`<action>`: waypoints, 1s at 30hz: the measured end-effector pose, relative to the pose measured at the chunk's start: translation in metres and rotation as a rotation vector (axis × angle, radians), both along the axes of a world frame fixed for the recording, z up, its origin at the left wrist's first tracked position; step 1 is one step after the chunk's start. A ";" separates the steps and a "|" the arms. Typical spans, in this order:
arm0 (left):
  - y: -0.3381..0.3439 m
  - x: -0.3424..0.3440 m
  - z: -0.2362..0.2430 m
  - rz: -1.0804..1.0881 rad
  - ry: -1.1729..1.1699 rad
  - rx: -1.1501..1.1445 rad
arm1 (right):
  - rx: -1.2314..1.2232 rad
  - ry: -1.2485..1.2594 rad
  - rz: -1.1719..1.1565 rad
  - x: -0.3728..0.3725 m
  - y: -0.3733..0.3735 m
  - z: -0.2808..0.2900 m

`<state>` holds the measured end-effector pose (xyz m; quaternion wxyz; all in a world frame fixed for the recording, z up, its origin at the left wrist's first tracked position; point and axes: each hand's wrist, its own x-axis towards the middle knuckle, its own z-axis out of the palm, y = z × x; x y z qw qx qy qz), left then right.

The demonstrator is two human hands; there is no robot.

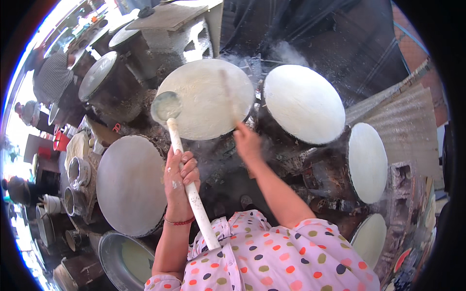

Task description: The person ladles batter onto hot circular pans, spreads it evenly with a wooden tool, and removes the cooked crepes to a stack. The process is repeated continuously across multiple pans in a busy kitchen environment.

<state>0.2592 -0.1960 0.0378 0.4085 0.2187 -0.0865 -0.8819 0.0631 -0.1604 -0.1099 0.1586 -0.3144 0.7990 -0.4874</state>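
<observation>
Left hand (pixel 182 174) grips ladle (pixel 177 141): speckled white handle (pixel 198 206), round bowl (pixel 166 105); right hand (pixel 248 143) grips slim, blurred stick (pixel 227 94).

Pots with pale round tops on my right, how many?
3: far pot ahead-right, middle pot at right, near pot partly behind your shirt. More may be hidden.

Dark sheeting (pixel 335 41), creased, hung at far side, ctr. to upper R. Reddish brick wall (pixel 409 43) visible beyond, far R. Greyish corrugated panel (pixel 415 119) below; pole (pixel 416 73) along upper edge. Hollow conc. blocks (pixel 402 193) at R. Floor (pixel 227 186) dark, detail unclear. Strong light from L; haze nr. sheeting.
</observation>
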 end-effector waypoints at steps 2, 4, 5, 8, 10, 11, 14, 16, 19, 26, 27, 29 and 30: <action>-0.007 0.007 -0.004 -0.035 0.024 -0.020 | -0.154 -0.025 0.186 0.058 -0.003 -0.009; -0.013 0.013 -0.005 -0.081 0.011 -0.028 | 0.003 -0.140 0.375 0.093 0.010 -0.002; -0.020 0.020 -0.010 -0.133 0.072 0.028 | -0.030 -0.228 0.306 0.092 0.015 -0.003; -0.020 0.030 -0.002 -0.170 0.007 0.034 | -0.089 -0.445 -0.042 0.079 0.023 0.020; -0.029 0.021 -0.016 -0.280 0.078 0.088 | -0.102 -0.128 0.123 0.092 0.049 -0.002; -0.034 0.020 -0.026 -0.319 0.079 0.031 | -0.054 -0.116 0.295 0.109 0.066 -0.003; -0.028 0.001 -0.026 -0.415 0.074 -0.082 | -0.033 -0.147 0.327 0.145 0.113 -0.002; -0.012 -0.007 -0.015 -0.492 0.087 -0.087 | -0.073 -0.214 -0.003 0.142 0.149 0.005; -0.008 -0.014 -0.027 -0.689 0.209 -0.033 | 0.117 -0.214 -0.420 0.132 0.215 0.010; 0.042 -0.034 -0.029 -0.795 0.135 -0.001 | 0.707 0.400 -1.216 0.138 0.427 0.010; 0.049 -0.036 -0.030 -0.816 0.136 0.004 | 0.791 0.448 -1.259 0.137 0.457 0.015; 0.067 -0.040 -0.027 -0.838 0.133 0.001 | 0.862 0.501 -1.354 0.133 0.508 0.019; 0.076 -0.043 -0.027 -0.854 0.150 0.001 | 0.855 0.506 -1.406 0.129 0.528 0.023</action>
